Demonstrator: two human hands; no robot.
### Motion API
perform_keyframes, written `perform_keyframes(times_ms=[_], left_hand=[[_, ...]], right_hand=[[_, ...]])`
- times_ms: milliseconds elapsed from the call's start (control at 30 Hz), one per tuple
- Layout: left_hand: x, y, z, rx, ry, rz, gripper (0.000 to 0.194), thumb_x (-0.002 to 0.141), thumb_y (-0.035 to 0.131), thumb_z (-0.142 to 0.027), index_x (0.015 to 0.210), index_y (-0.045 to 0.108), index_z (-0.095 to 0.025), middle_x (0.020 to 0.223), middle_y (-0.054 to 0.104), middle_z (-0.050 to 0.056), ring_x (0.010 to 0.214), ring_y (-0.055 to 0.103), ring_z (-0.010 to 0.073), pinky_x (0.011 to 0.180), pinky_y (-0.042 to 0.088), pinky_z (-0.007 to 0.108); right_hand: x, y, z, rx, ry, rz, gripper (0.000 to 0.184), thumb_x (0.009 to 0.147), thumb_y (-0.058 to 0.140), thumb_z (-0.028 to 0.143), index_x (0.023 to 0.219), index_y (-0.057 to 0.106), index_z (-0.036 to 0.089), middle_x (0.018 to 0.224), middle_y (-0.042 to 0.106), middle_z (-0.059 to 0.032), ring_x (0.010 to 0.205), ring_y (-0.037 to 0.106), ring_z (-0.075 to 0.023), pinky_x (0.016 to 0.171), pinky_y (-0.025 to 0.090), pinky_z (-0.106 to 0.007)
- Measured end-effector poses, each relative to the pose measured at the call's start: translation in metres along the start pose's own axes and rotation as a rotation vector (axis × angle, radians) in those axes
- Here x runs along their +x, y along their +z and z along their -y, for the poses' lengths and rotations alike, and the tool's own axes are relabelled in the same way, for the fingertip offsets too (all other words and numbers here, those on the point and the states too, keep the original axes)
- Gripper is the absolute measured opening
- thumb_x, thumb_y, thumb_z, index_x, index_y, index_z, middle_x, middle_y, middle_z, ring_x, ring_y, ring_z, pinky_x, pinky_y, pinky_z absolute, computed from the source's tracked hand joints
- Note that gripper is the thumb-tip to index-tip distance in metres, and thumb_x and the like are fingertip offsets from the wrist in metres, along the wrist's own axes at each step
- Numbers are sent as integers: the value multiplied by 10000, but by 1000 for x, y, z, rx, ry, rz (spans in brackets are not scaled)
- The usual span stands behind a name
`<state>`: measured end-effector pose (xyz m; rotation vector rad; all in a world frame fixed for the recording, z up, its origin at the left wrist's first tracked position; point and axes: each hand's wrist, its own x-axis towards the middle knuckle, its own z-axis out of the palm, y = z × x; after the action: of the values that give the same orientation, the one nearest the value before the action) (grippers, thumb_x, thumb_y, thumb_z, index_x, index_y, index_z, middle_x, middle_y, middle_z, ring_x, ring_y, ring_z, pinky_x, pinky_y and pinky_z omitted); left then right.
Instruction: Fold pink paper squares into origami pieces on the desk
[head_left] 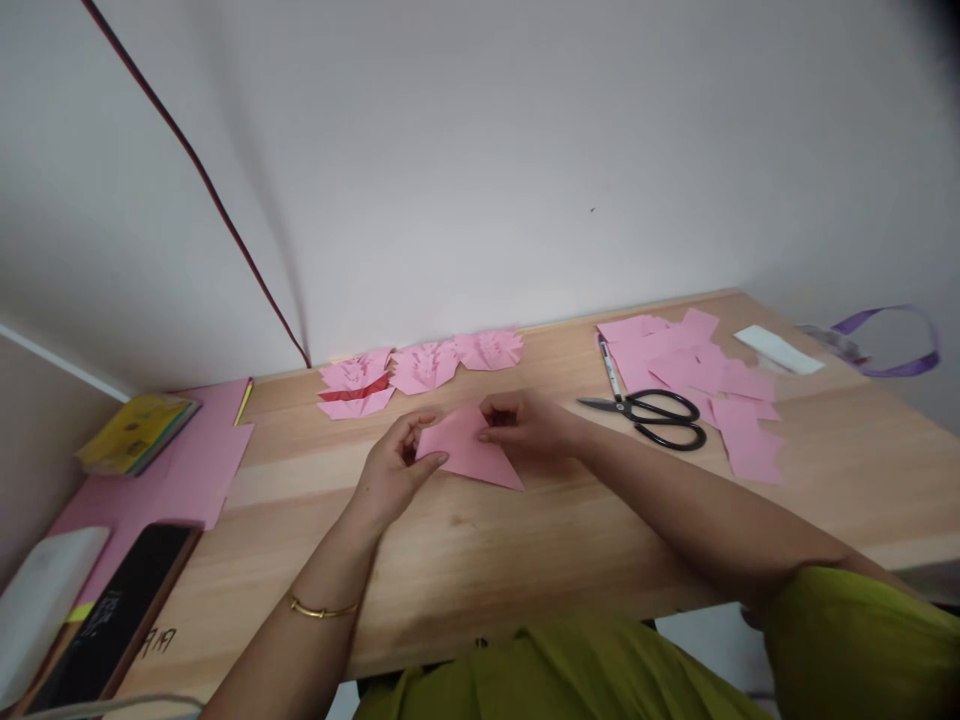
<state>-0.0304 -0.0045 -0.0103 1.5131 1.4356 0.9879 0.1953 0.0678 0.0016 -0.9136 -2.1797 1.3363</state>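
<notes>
A piece of pink paper (471, 450), with a pointed corner toward the lower right, is held up between both hands just above the table. My left hand (394, 465) pinches its left edge between thumb and fingers. Along the upper right edge, my right hand (525, 425) grips the same sheet with thumb and fingertips. Behind the hands, several cut and folded pink paper pieces (425, 367) lie in a row by the wall. A red strip (354, 389) rests across the leftmost ones.
Black-handled scissors (660, 415) and a pen (610, 367) lie right of my hands, beside pink scraps (690, 355). A white strip (780, 349) and purple strap (892, 340) are farther right. Leftward are pink sheets (180, 465), a yellow pack (136, 433) and a black box (124, 600).
</notes>
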Motion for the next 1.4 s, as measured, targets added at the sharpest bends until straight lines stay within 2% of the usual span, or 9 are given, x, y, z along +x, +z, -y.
perform_keyframes(times_ms=[167, 333, 400, 500, 633, 833, 967, 1100, 1400], left_hand=[[-8, -7, -16, 254, 184, -154, 412, 744, 659, -299, 1127, 544, -203, 874, 624, 17, 784, 579, 146, 720, 458, 266], [-23, -18, -42, 632, 760, -188, 125, 785, 554, -126, 882, 584, -198, 805, 625, 37, 793, 537, 171, 764, 432, 325], [-25, -16, -46, 705, 844, -166, 114, 777, 557, -108, 847, 577, -197, 825, 630, 45, 805, 522, 176, 805, 426, 352], [-23, -8, -40, 866, 730, 9, 90, 799, 525, -124, 758, 568, -192, 807, 631, 54, 799, 507, 191, 775, 416, 354], [-15, 3, -26, 929, 496, 275, 68, 767, 552, -125, 757, 586, -183, 813, 622, 55, 791, 519, 198, 735, 415, 336], [-12, -1, -20, 859, 413, 305, 121, 734, 555, -84, 779, 615, -179, 842, 619, 59, 828, 528, 206, 725, 405, 331], [-8, -8, -19, 772, 365, 263, 140, 824, 523, -178, 698, 584, -166, 806, 593, 72, 800, 529, 195, 711, 414, 318], [-5, -12, -16, 663, 331, 217, 188, 851, 504, -232, 685, 566, -167, 798, 575, 62, 807, 524, 187, 732, 427, 314], [-6, -8, -14, 672, 273, 188, 186, 861, 471, -271, 758, 579, -160, 841, 575, 69, 832, 516, 205, 768, 423, 342]], right_hand=[[-4, -1, 15, -156, -176, -166, 145, 812, 566, 290, 748, 563, 160, 703, 550, -8, 644, 497, -112, 607, 403, -232], [-11, -2, 25, -395, -450, -294, 167, 871, 438, 193, 854, 604, 199, 944, 603, -97, 890, 556, -176, 778, 439, -307], [-11, -2, 21, -496, -468, -309, 194, 878, 422, 181, 875, 613, 214, 968, 612, -97, 925, 545, -187, 813, 422, -330], [-7, -1, 10, -617, -452, -222, 199, 851, 432, 126, 841, 618, 197, 931, 633, -82, 871, 543, -181, 805, 393, -330], [-1, 0, -1, -701, -364, 76, 171, 805, 465, 93, 814, 609, 187, 838, 630, -40, 771, 545, -159, 737, 364, -300], [-5, -2, -1, -637, -302, 140, 167, 758, 553, 109, 892, 624, 179, 953, 626, -59, 876, 555, -180, 775, 356, -292], [-5, -4, -4, -530, -310, 120, 93, 836, 540, 177, 852, 631, 165, 894, 625, -61, 825, 559, -164, 738, 376, -277], [-4, -1, -6, -442, -297, 66, 202, 895, 494, 266, 798, 626, 148, 830, 607, -70, 767, 549, -157, 701, 401, -271], [-5, 6, -4, -453, -219, -37, 227, 873, 514, 265, 710, 606, 136, 1017, 602, -109, 851, 564, -181, 779, 425, -307]])
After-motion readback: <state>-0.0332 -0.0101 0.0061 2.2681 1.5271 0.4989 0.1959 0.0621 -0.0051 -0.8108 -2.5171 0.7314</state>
